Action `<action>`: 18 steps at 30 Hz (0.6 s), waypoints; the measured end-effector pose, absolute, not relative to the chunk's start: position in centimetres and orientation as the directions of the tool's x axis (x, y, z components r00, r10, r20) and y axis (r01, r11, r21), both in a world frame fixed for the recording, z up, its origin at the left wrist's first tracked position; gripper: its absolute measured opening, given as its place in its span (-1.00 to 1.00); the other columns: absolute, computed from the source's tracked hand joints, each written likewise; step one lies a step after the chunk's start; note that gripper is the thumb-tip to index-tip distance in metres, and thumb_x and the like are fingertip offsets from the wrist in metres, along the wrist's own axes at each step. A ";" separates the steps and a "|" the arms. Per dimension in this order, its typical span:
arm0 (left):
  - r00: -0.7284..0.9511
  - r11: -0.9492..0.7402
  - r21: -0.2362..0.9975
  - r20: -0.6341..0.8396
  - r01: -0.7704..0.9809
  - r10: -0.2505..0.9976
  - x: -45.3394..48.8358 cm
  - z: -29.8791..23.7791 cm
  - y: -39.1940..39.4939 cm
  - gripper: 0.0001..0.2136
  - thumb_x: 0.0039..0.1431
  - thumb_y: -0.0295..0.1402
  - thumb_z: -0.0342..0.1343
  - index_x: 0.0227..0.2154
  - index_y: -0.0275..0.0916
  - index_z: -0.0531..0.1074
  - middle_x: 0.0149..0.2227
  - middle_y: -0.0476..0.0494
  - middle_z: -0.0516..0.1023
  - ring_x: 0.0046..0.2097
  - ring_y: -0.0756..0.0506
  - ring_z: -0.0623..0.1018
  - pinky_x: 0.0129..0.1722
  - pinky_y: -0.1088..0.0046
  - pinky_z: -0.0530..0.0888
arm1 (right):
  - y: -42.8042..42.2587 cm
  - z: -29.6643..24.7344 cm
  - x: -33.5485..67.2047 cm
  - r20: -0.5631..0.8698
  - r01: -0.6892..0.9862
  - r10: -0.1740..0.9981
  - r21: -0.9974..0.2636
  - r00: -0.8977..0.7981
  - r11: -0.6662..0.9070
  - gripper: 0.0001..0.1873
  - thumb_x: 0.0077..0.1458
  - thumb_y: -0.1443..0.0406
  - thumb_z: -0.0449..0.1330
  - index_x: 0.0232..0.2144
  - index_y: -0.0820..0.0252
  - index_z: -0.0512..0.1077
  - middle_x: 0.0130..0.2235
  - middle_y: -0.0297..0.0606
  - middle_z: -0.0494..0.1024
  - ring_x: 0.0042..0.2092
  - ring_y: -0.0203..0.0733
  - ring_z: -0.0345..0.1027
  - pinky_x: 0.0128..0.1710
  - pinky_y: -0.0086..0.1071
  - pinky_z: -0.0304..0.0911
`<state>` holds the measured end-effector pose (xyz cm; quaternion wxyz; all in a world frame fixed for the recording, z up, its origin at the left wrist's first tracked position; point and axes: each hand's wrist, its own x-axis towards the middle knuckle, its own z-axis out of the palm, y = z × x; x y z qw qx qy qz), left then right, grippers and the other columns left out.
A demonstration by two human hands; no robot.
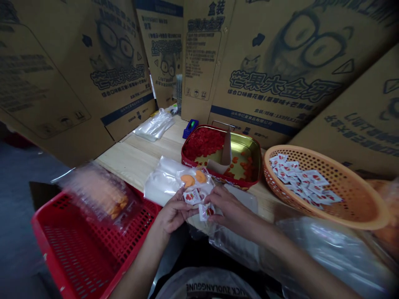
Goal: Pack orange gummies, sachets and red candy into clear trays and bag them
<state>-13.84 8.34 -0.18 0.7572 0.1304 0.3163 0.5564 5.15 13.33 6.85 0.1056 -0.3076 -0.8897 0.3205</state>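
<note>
My left hand (177,211) is closed, thumb on top, around the near end of a clear plastic bag (208,179). Two orange candy-like pieces (187,180) show at the bag's far end, seemingly inside it. One small white sachet (191,196) with a red print lies by my left fingertips. A second white sachet (205,212) is at the fingertips of my right hand (229,207), whose thumb and fingers are bent around it. Whether either sachet is inside the bag, I cannot tell. Flat clear bags (162,178) lie stacked behind my left hand.
A red tin (183,151) with a cardboard divider holds red and orange bits. An orange basket (352,182) of sachets stands right; a red basket (50,232) with a filled clear bag (102,191) stands left. Behind are a blue tape dispenser (189,129) and cardboard boxes (199,54).
</note>
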 end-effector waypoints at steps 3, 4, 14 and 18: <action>0.187 0.354 0.543 -0.339 -0.762 0.922 -13.9 -0.1 8.3 -0.33 -0.23 -0.75 0.10 0.02 -0.12 0.24 -0.20 -0.08 0.53 -0.17 -0.11 0.53 -0.15 0.33 0.43 | 13.4 6.6 4.8 -0.040 0.490 0.605 -0.630 -0.795 0.602 -0.82 -0.09 0.43 0.23 -0.39 0.17 0.33 -0.19 -0.22 0.37 -0.11 -0.13 0.22 -0.16 -0.29 0.15; 0.193 0.355 0.540 -0.334 -0.764 0.923 -13.9 0.0 8.2 -0.31 -0.22 -0.75 0.09 0.03 -0.11 0.23 -0.19 -0.08 0.53 -0.16 -0.12 0.53 -0.16 0.35 0.43 | 13.4 6.4 4.8 -0.036 0.488 0.608 -0.635 -0.793 0.599 -0.85 -0.07 0.44 0.21 -0.41 0.18 0.32 -0.24 -0.25 0.39 -0.15 -0.16 0.24 -0.20 -0.32 0.15; 0.226 0.361 0.552 -0.298 -0.752 0.927 -14.0 -0.6 8.0 -0.23 -0.19 -0.75 0.08 0.11 -0.03 0.15 -0.14 -0.07 0.52 -0.09 -0.16 0.51 -0.03 0.17 0.37 | 15.2 6.5 5.5 -0.095 0.456 0.652 -0.789 -0.752 0.411 -0.85 -0.08 0.47 0.07 -0.40 0.20 0.35 -0.44 -0.37 0.39 -0.42 -0.34 0.20 -0.45 -0.48 0.11; 0.295 0.383 0.522 -0.246 -0.762 0.923 -14.2 -0.3 7.7 -0.20 -0.19 -0.78 0.04 0.13 0.03 0.11 -0.07 -0.07 0.49 -0.03 -0.20 0.48 0.02 0.00 0.30 | 18.1 7.9 5.9 -0.018 0.444 0.604 -0.695 -0.797 0.566 -0.91 -0.01 0.44 0.10 -0.46 0.21 0.39 -0.41 -0.31 0.43 -0.35 -0.30 0.25 -0.35 -0.43 0.15</action>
